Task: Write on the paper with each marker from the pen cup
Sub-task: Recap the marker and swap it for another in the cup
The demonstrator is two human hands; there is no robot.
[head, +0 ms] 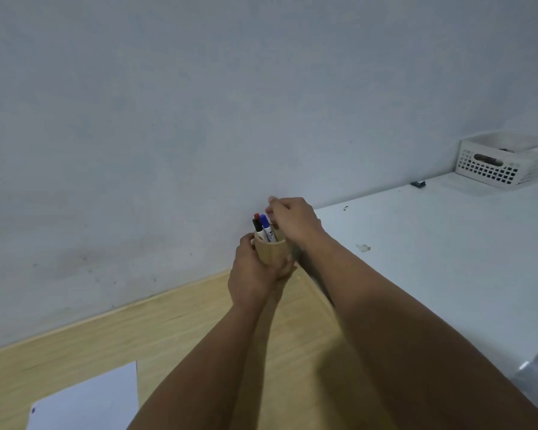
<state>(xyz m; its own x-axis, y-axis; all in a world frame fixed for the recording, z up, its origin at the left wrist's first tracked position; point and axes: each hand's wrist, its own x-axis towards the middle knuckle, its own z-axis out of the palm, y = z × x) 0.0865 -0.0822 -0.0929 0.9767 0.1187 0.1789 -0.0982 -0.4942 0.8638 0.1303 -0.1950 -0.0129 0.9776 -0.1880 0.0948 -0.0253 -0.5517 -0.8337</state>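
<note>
A round wooden pen cup (271,251) stands near the wall at the far edge of the wooden desk (156,336). My left hand (255,276) is wrapped around the cup's lower half. Three markers stick out of the cup: one with a blue cap (264,221), one with a black cap (257,226) and one with a red cap (256,216). My right hand (292,220) hovers just above the cup's right side with its fingers curled near the markers; whether it grips one is hidden. A white sheet of paper (87,401) lies at the lower left with a small blue mark near its left corner.
A white table surface (432,243) adjoins the desk on the right. A white perforated basket (497,164) sits at its far right against the wall. A small dark object (417,184) lies near the basket. A grey wall (199,103) rises right behind the cup.
</note>
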